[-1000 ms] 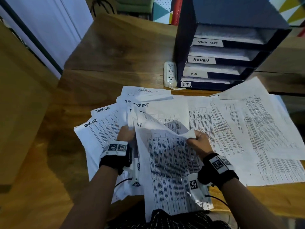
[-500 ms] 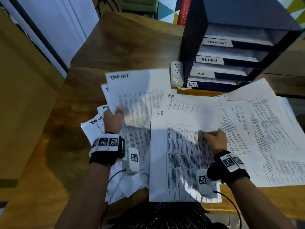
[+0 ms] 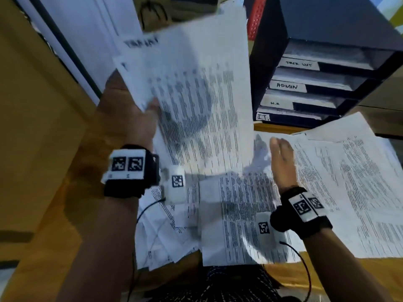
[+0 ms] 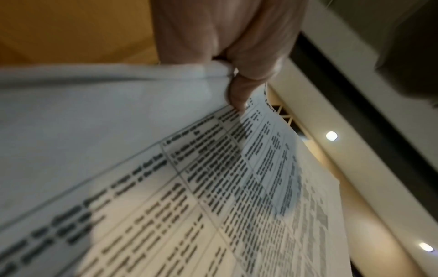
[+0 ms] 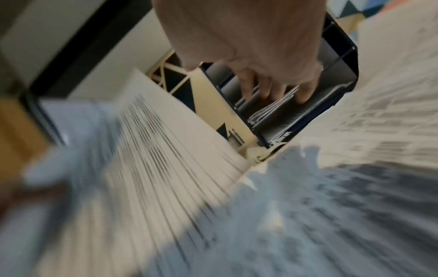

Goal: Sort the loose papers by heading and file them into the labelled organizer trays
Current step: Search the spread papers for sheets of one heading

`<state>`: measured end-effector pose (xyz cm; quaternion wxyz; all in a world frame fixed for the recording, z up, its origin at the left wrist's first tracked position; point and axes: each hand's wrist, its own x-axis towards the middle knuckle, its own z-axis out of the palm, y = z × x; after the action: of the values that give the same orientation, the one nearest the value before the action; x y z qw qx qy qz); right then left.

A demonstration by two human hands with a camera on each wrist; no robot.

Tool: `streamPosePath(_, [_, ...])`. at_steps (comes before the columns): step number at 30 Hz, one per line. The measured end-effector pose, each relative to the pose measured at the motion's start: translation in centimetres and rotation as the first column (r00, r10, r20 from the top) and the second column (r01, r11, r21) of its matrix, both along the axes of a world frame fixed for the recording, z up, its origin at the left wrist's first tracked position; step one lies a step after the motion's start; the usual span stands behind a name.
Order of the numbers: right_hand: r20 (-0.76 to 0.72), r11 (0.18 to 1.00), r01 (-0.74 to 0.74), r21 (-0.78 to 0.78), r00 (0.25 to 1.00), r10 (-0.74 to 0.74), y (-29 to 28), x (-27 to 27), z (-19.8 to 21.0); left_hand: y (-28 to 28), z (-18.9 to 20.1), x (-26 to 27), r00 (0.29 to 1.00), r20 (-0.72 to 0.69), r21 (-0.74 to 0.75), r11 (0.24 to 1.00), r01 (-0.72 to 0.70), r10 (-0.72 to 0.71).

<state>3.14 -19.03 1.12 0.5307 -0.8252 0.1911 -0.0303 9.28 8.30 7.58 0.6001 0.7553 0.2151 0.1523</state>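
My left hand (image 3: 139, 114) pinches a bundle of printed sheets (image 3: 196, 88) by its left edge and holds it up off the desk; the top sheet has a blurred handwritten heading. In the left wrist view the thumb (image 4: 239, 93) presses on the held sheets (image 4: 189, 187). My right hand (image 3: 281, 158) hovers open, fingers straight, over the loose papers (image 3: 250, 214) spread on the desk, holding nothing. The dark organizer (image 3: 327, 62) stands at the back right with trays labelled TASK LIST, ADMIN, H.R and I.T. In the right wrist view the open hand (image 5: 272, 90) points toward the organizer (image 5: 308, 112).
More printed sheets (image 3: 353, 182) fan out to the right of the desk. The wooden desk (image 3: 43, 214) shows bare at the left. A white wall panel with a dark strip (image 3: 72, 40) lies behind at the left. A cable (image 3: 305, 269) trails from my right wrist.
My left hand has lifted the bundle of sheets higher and toward the organizer. My right hand has let go of the H.R sheet on the desk and opened above it.
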Motion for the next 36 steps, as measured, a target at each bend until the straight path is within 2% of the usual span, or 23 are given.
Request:
streamPosePath(2, [-0.019, 0.929, -0.075, 0.363, 0.996, 0.088, 1.1, -0.2, 2.0, -1.4, -2.5, -1.6, 0.983, -0.165, -0.078, 0.994, 0.073, -0.085])
streamPosePath(3, [-0.039, 0.888, -0.135, 0.439, 0.985, 0.169, 1.4, -0.1, 2.4, -2.2, -3.7, -2.5, 0.970, -0.205, -0.136, 0.985, 0.105, -0.132])
streamPosePath(5, [-0.099, 0.872, -0.218, 0.439, 0.953, 0.288, 2.2, 0.0, 2.2, -3.1, -5.7, -4.1, 0.946, -0.239, -0.212, 0.963, 0.168, -0.218])
streamPosePath(7, [-0.172, 0.917, -0.221, 0.332, 0.942, 0.289, 3.0, 0.3, 0.9, -2.8, -7.4, -4.9, 0.906, -0.311, -0.150, 0.956, 0.253, -0.289])
streamPosePath(8, [-0.218, 0.937, -0.194, 0.290, 0.940, 0.262, 3.3, 0.4, 0.2, -2.2, -8.4, -5.0, 0.888, -0.366, -0.098, 0.960, 0.262, -0.279])
streamPosePath(9, [-0.246, 0.944, -0.180, 0.276, 0.936, 0.251, 3.6, 0.3, -0.4, -1.4, -9.4, -5.0, 0.871, -0.437, -0.025, 0.971, 0.239, -0.226])
streamPosePath(11, [-0.305, 0.949, -0.157, 0.272, 0.922, 0.240, 3.7, 0.0, -1.6, 0.1, -10.4, -5.6, 0.812, -0.583, 0.180, 0.980, 0.084, 0.037])
streamPosePath(13, [-0.356, 0.954, -0.138, 0.265, 0.906, 0.230, 3.6, -0.5, -2.4, 1.3, -10.7, -6.1, 0.730, -0.645, 0.257, 0.964, -0.070, 0.224])
streamPosePath(15, [-0.406, 0.950, -0.112, 0.292, 0.885, 0.229, 3.7, -1.0, -2.7, 2.3, -11.0, -6.4, 0.705, -0.658, 0.230, 0.962, -0.148, 0.265])
streamPosePath(18, [-0.468, 0.947, -0.040, 0.317, 0.862, 0.193, 3.7, -1.2, -2.8, 3.1, -11.8, -6.3, 0.719, -0.630, 0.213, 0.956, -0.203, 0.293])
streamPosePath(22, [-0.498, 0.954, -0.003, 0.301, 0.853, 0.160, 3.9, -1.2, -2.2, 2.2, -12.3, -6.6, 0.777, -0.530, 0.411, 0.904, -0.115, 0.340])
streamPosePath(28, [-0.490, 0.958, -0.006, 0.286, 0.858, 0.151, 4.0, -1.3, -2.0, 0.6, -12.9, -7.4, 0.793, -0.489, 0.601, 0.799, 0.006, 0.362])
streamPosePath(31, [-0.486, 0.959, 0.009, 0.282, 0.864, 0.135, 4.1, -1.3, -2.1, 0.8, -12.9, -7.3, 0.773, -0.536, 0.539, 0.842, 0.004, 0.340])
streamPosePath(33, [-0.494, 0.962, 0.020, 0.273, 0.861, 0.123, 4.2, -1.4, -1.9, 1.1, -12.6, -7.1, 0.740, -0.592, 0.429, 0.902, -0.046, 0.319])
streamPosePath(36, [-0.492, 0.965, 0.017, 0.260, 0.862, 0.117, 4.3, -1.5, -1.7, 1.8, -12.4, -6.9, 0.682, -0.651, 0.351, 0.929, -0.118, 0.333])
